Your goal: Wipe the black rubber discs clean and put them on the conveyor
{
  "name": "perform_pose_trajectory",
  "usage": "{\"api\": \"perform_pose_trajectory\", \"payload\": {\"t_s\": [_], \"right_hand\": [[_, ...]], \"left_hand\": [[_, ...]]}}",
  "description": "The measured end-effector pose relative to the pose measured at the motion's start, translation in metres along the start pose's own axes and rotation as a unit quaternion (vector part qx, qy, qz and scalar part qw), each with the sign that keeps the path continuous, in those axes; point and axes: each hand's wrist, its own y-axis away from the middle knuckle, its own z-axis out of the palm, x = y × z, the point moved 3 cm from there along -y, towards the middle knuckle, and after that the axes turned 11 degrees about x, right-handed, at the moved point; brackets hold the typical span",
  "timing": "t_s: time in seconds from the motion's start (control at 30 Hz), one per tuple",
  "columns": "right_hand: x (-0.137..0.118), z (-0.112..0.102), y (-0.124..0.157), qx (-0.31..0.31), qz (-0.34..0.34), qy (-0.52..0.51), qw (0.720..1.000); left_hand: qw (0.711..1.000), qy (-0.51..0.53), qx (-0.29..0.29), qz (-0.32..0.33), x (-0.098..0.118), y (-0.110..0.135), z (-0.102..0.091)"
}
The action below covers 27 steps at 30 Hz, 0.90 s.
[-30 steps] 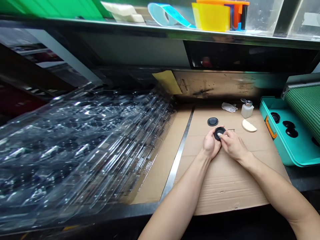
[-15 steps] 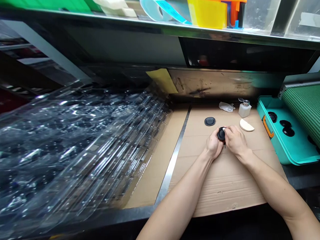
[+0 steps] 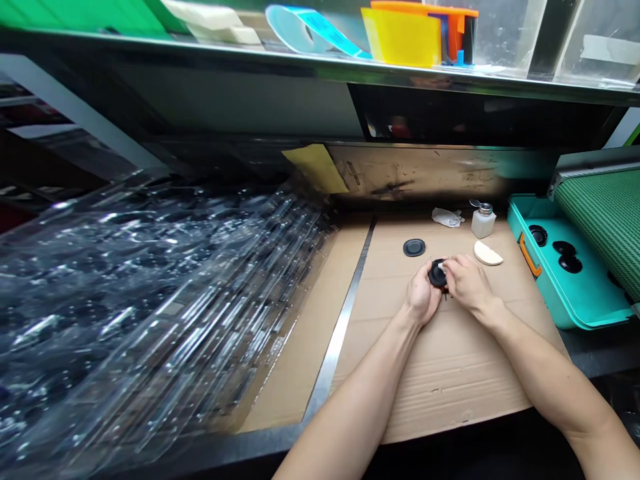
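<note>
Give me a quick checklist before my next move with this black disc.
Grip: the left hand cradles the black disc and the right hand presses on it: ok.
Disc's top face: partly hidden by the right fingers, so its condition: cannot tell.
Second disc: flat on the cardboard, apart from the hands: ok.
Bottle: upright, capped with its metal top: ok.
White pad: lying just right of the hands, within reach: ok.
</note>
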Motion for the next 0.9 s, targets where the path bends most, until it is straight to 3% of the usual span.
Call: {"api": "perform_pose_trajectory", "payload": {"t_s": [0.1, 0.23, 0.43, 0.5, 0.6, 0.63, 0.73, 0.8, 0.9], "right_hand": [[-0.008, 0.003, 0.003, 0.021, -0.008, 0.006, 1.0], [-0.016, 0.007, 0.008, -0.032, -0.06, -0.001, 0.998], [0.012, -0.01, 0.003, -0.109, 0.034, 0.062, 0.992], [0.029, -0.019, -0.001, -0.061, 0.06, 0.102, 0.991], [0.063, -0.028, -0.004, 0.063, 0.105, 0.181, 0.976], [0.075, -0.028, -0.003, 0.07, 0.119, 0.193, 0.972], [0.101, -0.019, -0.001, 0.007, 0.143, 0.177, 0.974], [0.1, -0.014, -0.002, 0.006, 0.147, 0.145, 0.978], [0.066, -0.009, -0.003, 0.074, 0.121, 0.05, 0.989]], "left_hand": [[1.0, 0.009, 0.013, 0.001, 0.002, 0.001, 0.0], [0.999, 0.008, 0.048, 0.0, 0.016, -0.004, -0.008], [0.998, 0.024, 0.051, 0.015, 0.044, -0.014, -0.019], [0.999, 0.033, 0.042, -0.002, 0.045, -0.013, -0.019], [0.999, 0.039, 0.027, -0.017, 0.044, -0.009, -0.016], [0.999, 0.038, 0.022, -0.018, 0.044, -0.007, -0.015], [0.999, 0.03, 0.01, -0.021, 0.043, -0.005, -0.013], [0.999, 0.027, 0.008, -0.022, 0.043, -0.006, -0.013], [0.999, 0.041, 0.011, -0.015, 0.04, -0.006, -0.013]]}}
